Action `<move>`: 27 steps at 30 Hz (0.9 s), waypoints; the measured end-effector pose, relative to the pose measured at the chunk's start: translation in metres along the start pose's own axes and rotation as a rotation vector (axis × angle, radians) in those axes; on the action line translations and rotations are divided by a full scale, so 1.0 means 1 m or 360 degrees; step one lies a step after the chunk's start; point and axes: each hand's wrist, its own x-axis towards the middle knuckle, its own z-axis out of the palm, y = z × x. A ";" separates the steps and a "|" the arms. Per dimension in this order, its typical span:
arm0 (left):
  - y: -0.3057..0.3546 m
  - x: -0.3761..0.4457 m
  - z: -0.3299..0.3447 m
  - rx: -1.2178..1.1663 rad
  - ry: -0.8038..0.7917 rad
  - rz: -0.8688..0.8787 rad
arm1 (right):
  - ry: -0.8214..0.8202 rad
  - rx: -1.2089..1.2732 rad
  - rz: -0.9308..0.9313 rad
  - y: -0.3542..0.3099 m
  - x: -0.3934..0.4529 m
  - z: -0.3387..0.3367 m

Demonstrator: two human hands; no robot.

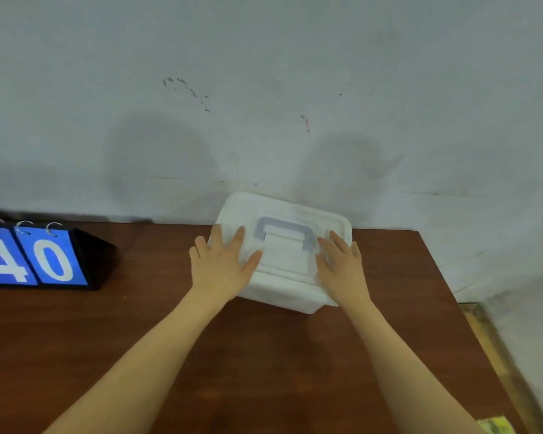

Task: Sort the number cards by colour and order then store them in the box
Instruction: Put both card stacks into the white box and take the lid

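My forearms reach forward; left hand point(223, 267) and right hand point(342, 267) lie flat, fingers spread, gripping nothing, on the lid of the box point(282, 277). It sits at the table point(138, 324) far edge, long axis crosswise, handle point(284, 231) equidistant between both hands.

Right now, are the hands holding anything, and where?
Both hands lie flat on the lid of the white plastic box, left hand and right hand either side of its grey handle. Nothing is gripped.

A brown wooden worktop point(279, 355) stands against a grey, stained wall point(264, 73). At its right corner lies a yellow-green scrap point(496, 426), cut off by the frame.
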 end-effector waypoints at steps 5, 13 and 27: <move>0.000 0.007 -0.002 -0.0015 -0.0060 0.0004 | 0.0025 -0.0028 0.0070 0.003 0.012 0.003; 0.000 0.014 -0.002 -0.0053 -0.0100 0.0009 | 0.0048 -0.0094 0.0098 -0.004 0.026 -0.004; 0.000 0.016 0.004 0.0031 -0.0154 0.0269 | -0.0100 -0.0556 0.0052 -0.002 0.020 -0.001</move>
